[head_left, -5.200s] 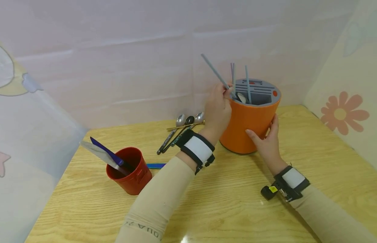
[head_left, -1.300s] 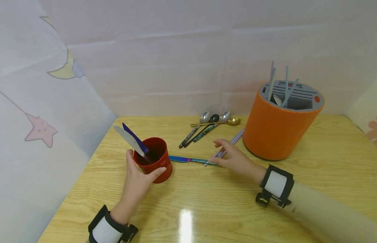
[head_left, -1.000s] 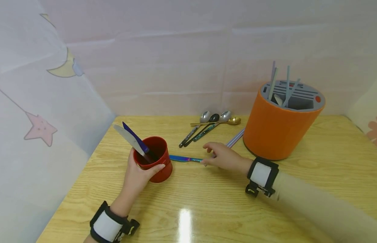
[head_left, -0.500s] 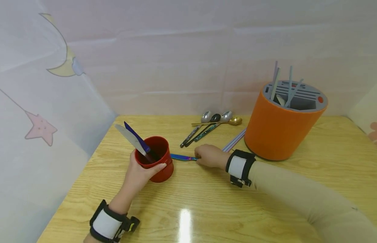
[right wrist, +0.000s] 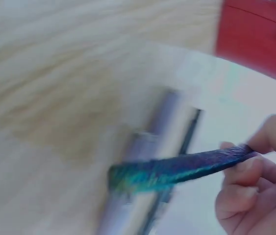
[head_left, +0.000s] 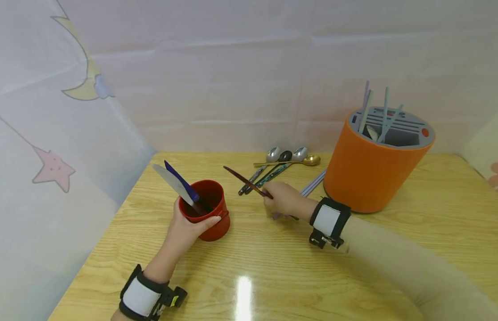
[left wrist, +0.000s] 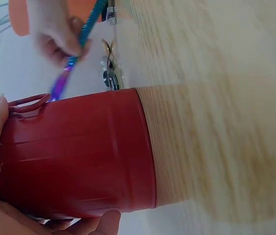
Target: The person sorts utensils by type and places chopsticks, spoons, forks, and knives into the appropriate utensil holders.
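My left hand [head_left: 184, 229] grips a small red bucket [head_left: 216, 227], thumb on its near side and fingers round its far side. Two knives lean out of the bucket's mouth: one pale blade [head_left: 168, 178] and one blue-purple [head_left: 180, 178]. My right hand [head_left: 286, 198] pinches a rainbow-coloured table knife [head_left: 244, 180] by its handle, above the table, its blade tilted up toward the bucket. The left wrist view shows the knife [left wrist: 81, 41] beyond the bucket's rim; in the right wrist view its handle [right wrist: 177, 169] end is blurred. Purple chopsticks [head_left: 313, 183] lie beneath that hand.
Several spoons [head_left: 286, 166], one gold, lie crossed near the back wall. An orange cutlery holder [head_left: 373, 174] with a grey slotted top stands at the right, holding chopsticks [head_left: 387, 113] and a spoon. Printed cloth [head_left: 232, 67] hangs behind the wooden table [head_left: 249, 263].
My right hand moved left to the rainbow knife, took hold of it and lifted it off the table, its blade turning upward. My left hand keeps gripping the bucket.
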Demonstrator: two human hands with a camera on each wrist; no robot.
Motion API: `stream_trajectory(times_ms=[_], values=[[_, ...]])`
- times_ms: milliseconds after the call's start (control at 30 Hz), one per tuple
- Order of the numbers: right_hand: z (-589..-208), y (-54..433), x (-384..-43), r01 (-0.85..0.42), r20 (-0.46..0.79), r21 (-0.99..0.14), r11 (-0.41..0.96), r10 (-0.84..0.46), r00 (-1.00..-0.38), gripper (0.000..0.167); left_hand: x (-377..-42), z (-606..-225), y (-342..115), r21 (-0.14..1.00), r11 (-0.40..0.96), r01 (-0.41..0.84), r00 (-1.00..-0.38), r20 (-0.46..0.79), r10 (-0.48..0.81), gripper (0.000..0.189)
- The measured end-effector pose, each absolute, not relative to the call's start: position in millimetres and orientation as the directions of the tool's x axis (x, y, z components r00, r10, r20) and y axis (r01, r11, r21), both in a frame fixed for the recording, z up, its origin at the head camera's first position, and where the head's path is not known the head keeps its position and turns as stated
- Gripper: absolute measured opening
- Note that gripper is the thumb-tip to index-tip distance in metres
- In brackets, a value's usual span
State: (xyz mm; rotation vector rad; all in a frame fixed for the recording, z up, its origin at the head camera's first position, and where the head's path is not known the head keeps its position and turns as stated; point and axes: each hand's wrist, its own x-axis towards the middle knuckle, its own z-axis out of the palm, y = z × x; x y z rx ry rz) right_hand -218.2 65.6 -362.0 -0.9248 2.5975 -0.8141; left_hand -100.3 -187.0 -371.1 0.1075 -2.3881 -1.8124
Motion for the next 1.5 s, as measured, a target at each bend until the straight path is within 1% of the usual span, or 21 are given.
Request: stream_trajectory(times_ms=[100,200,300,467,633,767,867,967,1033,1100,1167,1333,1433,1500], values=[[-347,66,-213,-0.488,0.070,-0.688,0.537,-0.620,-0.782,0.013,-101,-372,-187,0.964,0.266,0.031,-0.987,0.071,-0.142,0.095],[-333,61,-206,-0.536,0.255,-0.750,0.387,-0.578,-0.775,0.015,-101,-373,-188,0.964,0.264,0.033,-0.987,0.073,-0.141,0.095],[-322,52,-197,-0.597,0.408,-0.764,0.245,-0.533,-0.741,0.013,-102,-372,-188,0.964,0.262,0.043,-0.988,0.081,-0.134,0.095],[-315,35,-184,-0.689,0.596,-0.722,0.063,-0.448,-0.666,0.007,-102,-373,-188,0.964,0.261,0.049,-0.989,0.084,-0.124,0.093],[-314,19,-177,-0.743,0.721,-0.662,-0.099,-0.353,-0.596,0.007,-103,-373,-187,0.962,0.273,0.027,-0.989,0.066,-0.134,0.093],[-316,9,-173,-0.768,0.772,-0.618,-0.169,-0.318,-0.551,0.009,-104,-373,-187,0.962,0.274,0.012,-0.988,0.053,-0.143,0.093],[-317,3,-171,-0.778,0.792,-0.597,-0.195,-0.297,-0.533,0.011,-103,-373,-187,0.960,0.280,0.006,-0.987,0.051,-0.152,0.095],[-320,-3,-171,-0.787,0.794,-0.590,-0.181,-0.307,-0.524,0.010,-103,-373,-188,0.957,0.289,0.002,-0.986,0.049,-0.157,0.096],[-324,-8,-171,-0.799,0.784,-0.588,-0.127,-0.333,-0.524,0.008,-102,-373,-189,0.957,0.291,0.001,-0.986,0.049,-0.158,0.096],[-329,-12,-172,-0.799,0.756,-0.599,-0.048,-0.364,-0.545,0.007,-102,-373,-189,0.955,0.296,0.013,-0.987,0.061,-0.152,0.095],[-334,-17,-172,-0.777,0.704,-0.629,0.033,-0.401,-0.586,0.008,-102,-373,-190,0.952,0.305,0.024,-0.987,0.072,-0.146,0.095],[-345,-27,-173,-0.669,0.530,-0.716,0.199,-0.467,-0.707,0.014,-104,-373,-191,0.949,0.311,0.054,-0.987,0.098,-0.128,0.095],[-350,-30,-176,-0.623,0.466,-0.731,0.278,-0.465,-0.753,0.016,-105,-374,-191,0.951,0.302,0.069,-0.987,0.109,-0.118,0.093],[-352,-32,-177,-0.599,0.438,-0.743,0.299,-0.460,-0.772,0.016,-105,-375,-191,0.953,0.290,0.084,-0.987,0.120,-0.111,0.092]])
